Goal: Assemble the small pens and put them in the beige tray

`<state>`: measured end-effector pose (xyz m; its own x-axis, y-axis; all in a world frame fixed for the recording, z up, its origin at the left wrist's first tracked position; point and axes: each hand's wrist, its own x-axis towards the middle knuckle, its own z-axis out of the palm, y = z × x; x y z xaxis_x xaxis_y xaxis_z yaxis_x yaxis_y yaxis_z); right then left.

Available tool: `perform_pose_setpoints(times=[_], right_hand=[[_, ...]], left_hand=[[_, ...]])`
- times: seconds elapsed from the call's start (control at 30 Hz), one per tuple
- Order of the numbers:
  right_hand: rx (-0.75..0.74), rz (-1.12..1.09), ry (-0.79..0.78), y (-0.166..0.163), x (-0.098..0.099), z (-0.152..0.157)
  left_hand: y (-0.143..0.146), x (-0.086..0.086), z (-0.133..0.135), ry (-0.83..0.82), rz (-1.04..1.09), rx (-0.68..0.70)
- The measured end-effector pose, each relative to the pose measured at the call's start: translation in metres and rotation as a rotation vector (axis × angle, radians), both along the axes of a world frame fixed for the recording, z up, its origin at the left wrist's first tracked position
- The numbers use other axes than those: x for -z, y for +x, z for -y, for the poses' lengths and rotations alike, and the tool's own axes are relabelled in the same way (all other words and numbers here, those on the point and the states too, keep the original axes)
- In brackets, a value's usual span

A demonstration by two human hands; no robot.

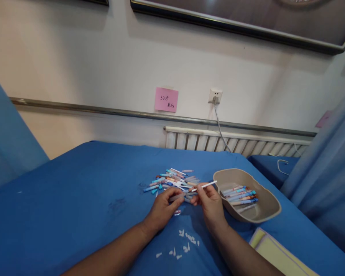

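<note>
My left hand (163,209) rests on the blue table cover and pinches a translucent pen barrel (178,197) lying across its fingertips. My right hand (209,202) is closed on a thin white pen refill (206,185) that points up and right, its lower end meeting the barrel. Just beyond both hands lies a loose pile of pens and pen parts (172,178) in blue, orange and white. Right of my right hand sits a beige tray (264,214) with several assembled pens (240,194) in it.
Several small white caps (182,242) are scattered on the cover between my forearms. A yellow pad (278,255) lies at the lower right. A radiator (232,142), a wall socket with a cable (215,96) and a pink note (166,99) are behind the table. A blue curtain (327,172) hangs at right.
</note>
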<state>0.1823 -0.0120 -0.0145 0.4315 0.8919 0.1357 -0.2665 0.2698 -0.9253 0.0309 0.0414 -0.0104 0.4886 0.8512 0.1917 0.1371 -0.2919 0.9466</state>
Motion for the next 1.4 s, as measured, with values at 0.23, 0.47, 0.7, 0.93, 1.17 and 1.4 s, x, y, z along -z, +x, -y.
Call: perform_pose_setpoints(times=[0.23, 0.47, 0.7, 0.93, 1.17, 1.4], right_hand=[[-0.009, 0.016, 0.000, -0.0005, -0.0021, 0.0019], [-0.021, 0.020, 0.006, -0.0002, 0.0013, 0.0004], [-0.014, 0.000, 0.010, 0.0006, 0.0017, -0.0003], [0.009, -0.031, 0.025, 0.0030, 0.0032, -0.0010], [0.013, -0.043, 0.018, 0.0023, 0.0051, -0.0017], [-0.005, 0.011, -0.003, -0.0001, 0.0054, -0.0008]], left_hand=[[0.0001, -0.0007, -0.0009, 0.075, -0.029, -0.019], [0.0005, -0.0003, -0.0013, 0.150, -0.062, -0.004], [0.0001, 0.0037, -0.0018, 0.205, -0.093, -0.039], [-0.0013, 0.0037, -0.0064, 0.301, -0.066, -0.122], [-0.0005, 0.0083, -0.0070, 0.229, -0.060, -0.065], [0.0002, 0.0054, -0.0029, 0.180, -0.070, -0.038]])
